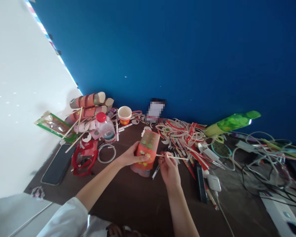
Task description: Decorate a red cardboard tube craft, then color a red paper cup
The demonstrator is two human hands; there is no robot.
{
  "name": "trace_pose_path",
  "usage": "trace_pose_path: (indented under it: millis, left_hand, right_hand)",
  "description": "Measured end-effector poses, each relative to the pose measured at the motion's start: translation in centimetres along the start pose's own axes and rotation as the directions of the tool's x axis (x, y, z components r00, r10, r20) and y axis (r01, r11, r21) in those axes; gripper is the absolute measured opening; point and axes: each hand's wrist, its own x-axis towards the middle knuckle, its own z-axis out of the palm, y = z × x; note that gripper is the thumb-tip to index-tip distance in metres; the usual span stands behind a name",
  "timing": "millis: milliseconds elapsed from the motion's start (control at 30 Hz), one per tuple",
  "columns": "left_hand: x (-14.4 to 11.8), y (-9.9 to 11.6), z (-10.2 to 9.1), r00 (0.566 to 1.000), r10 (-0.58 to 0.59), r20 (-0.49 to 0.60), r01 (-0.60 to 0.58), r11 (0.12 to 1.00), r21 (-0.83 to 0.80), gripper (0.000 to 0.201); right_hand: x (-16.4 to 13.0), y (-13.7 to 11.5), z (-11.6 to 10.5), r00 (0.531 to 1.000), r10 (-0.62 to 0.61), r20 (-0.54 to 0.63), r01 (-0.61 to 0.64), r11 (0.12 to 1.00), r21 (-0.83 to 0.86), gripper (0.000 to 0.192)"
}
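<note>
My left hand [132, 155] grips an upside-down orange-red paper cup [146, 152] with green dots, held tilted just above the dark brown table [138, 200]. My right hand [168, 168] pinches a thin wooden stick [174, 157] whose left tip touches the cup's side. A dark pen [156, 171] lies on the table between the cup and my right hand.
At the back left lie stacked paper cups [88, 100], a white cup [124, 114], a red-capped plastic bottle [105, 127], a phone [59, 164] and red cut-outs [85, 157]. On the right: red-white paper strips [185, 133], a green bottle [230, 122], tangled cables [264, 154]. A blue wall stands behind.
</note>
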Motion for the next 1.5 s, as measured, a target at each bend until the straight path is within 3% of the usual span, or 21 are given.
trace_pose_path:
  millis: [233,567,800,1067,1233,1333,1400,1500]
  left_hand:
    - [0.0,-0.3,0.1,0.995,-0.032,-0.093,0.027,0.998,-0.05,0.065]
    - [-0.6,0.9,0.9,0.997,-0.04,-0.058,0.037,0.998,-0.044,0.06]
    - [-0.4,0.0,1.4,0.999,0.005,-0.052,-0.006,1.0,-0.026,0.061]
    - [0.2,0.6,-1.7,0.985,0.169,-0.027,-0.165,0.979,0.118,0.069]
    - [1.2,0.5,-3.5,0.942,0.333,0.031,-0.328,0.9,0.287,0.071]
    - [2.2,-0.4,-3.6,0.921,0.374,-0.11,-0.348,0.916,0.201,0.079]
    - [2.8,-1.2,-3.7,0.946,0.259,-0.197,-0.262,0.965,0.008,0.075]
    - [3.4,-2.3,-4.1,0.994,0.084,-0.073,-0.106,0.914,-0.391,0.072]
  right_hand:
    - [-0.3,-0.2,0.5,0.993,-0.022,-0.117,0.031,0.997,0.077,0.024]
    - [-1.1,0.1,0.8,0.983,-0.031,-0.183,0.044,0.997,0.07,0.025]
    - [-1.7,1.0,1.1,0.981,-0.032,-0.189,0.047,0.996,0.072,0.026]
    - [-0.7,-0.4,-2.2,0.994,0.022,-0.107,-0.01,0.994,0.112,0.044]
    - [-0.3,-0.9,-3.7,0.998,0.032,-0.061,-0.03,0.999,0.037,0.025]
    - [-0.8,-0.7,-3.3,0.997,-0.03,-0.067,0.031,0.999,0.016,0.025]
    - [-1.4,-0.4,-2.8,0.996,-0.07,-0.06,0.069,0.997,-0.022,0.026]
    - [-2.5,0.0,-2.1,0.975,-0.221,0.021,0.219,0.943,-0.252,0.025]
